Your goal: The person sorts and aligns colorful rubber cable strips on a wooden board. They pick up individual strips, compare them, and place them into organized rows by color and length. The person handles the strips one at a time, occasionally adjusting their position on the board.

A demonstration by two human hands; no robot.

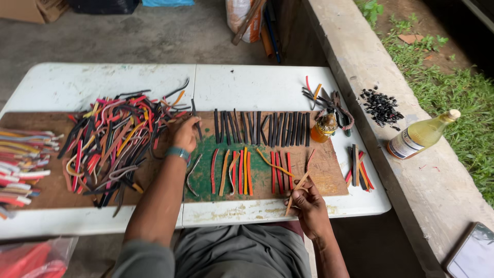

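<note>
My left hand [185,133] is closed on a black strip [195,116] at the right edge of a big heap of coloured rubber strips [110,141]. My right hand [304,200] grips a thin wooden stick [298,185] near the table's front edge. Both rest over a brown board [324,167] with a green stain. A row of black strips [262,127] lies along its far side. Red, orange and tan strips [247,172] lie side by side nearer to me.
The board sits on a white folding table [247,85]. A small amber jar [324,127] stands at the board's right end, loose strips [360,172] beside it. On the concrete ledge [411,175] lie a yellow bottle [419,136] and black bits [382,107]. More strips [20,164] at left.
</note>
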